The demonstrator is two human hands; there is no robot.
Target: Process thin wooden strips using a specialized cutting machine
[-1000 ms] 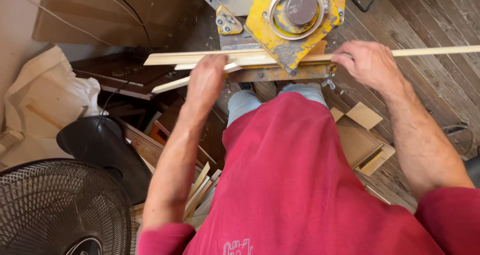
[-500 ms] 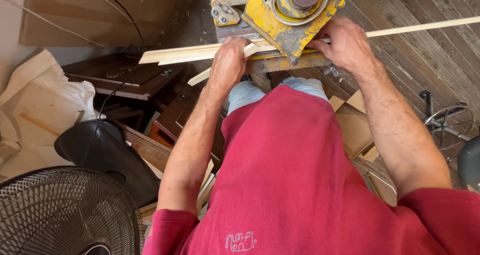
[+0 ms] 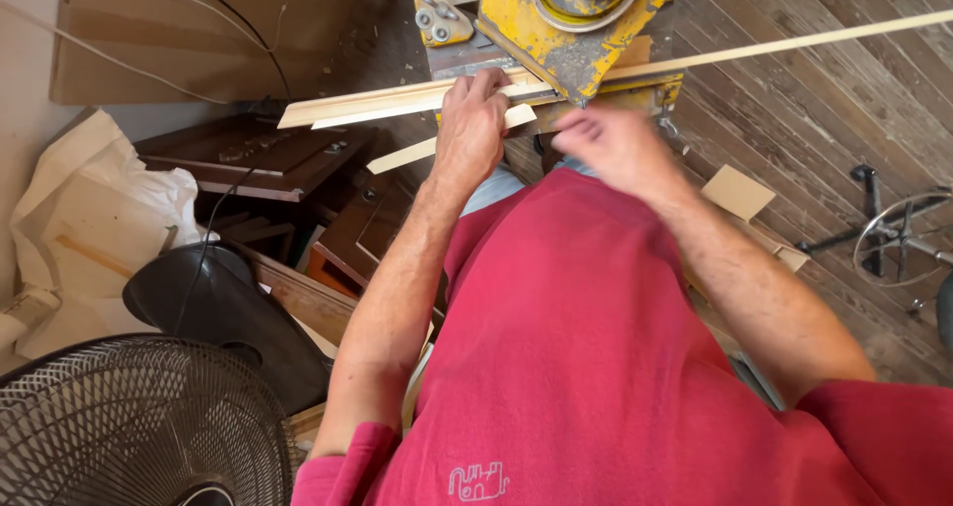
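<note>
Nearest, at the bottom left, stands a black wire-grilled fan (image 3: 119, 427), and beside it a black rounded plastic shell (image 3: 213, 302); the person's red shirt (image 3: 586, 367) fills the near middle. From it the left forearm runs up and away, nearly straight, to the left hand (image 3: 470, 129), which lies palm down with knuckles up and fingers curled over the long pale wooden moulding strip (image 3: 397, 101). Its grip is closed on that strip, pressing it down where it meets the yellow, worn metal saw machine (image 3: 576, 24). The right arm comes in from the lower right, bent at the elbow, and the right hand (image 3: 611, 146) hangs in the air just near of the machine, blurred, fingers loosely spread; it holds nothing that can be seen, and how wide its grip stands cannot be told through the blur. The strip lies across the far part of the scene, its left end jutting out over a dark brown wooden cabinet (image 3: 258, 158), its right length running off over the grey plank floor (image 3: 834, 119). A second, shorter pale wooden offcut (image 3: 417, 151) lies just under the left hand. A tan cardboard piece (image 3: 737, 190) lies on the floor at right.
</note>
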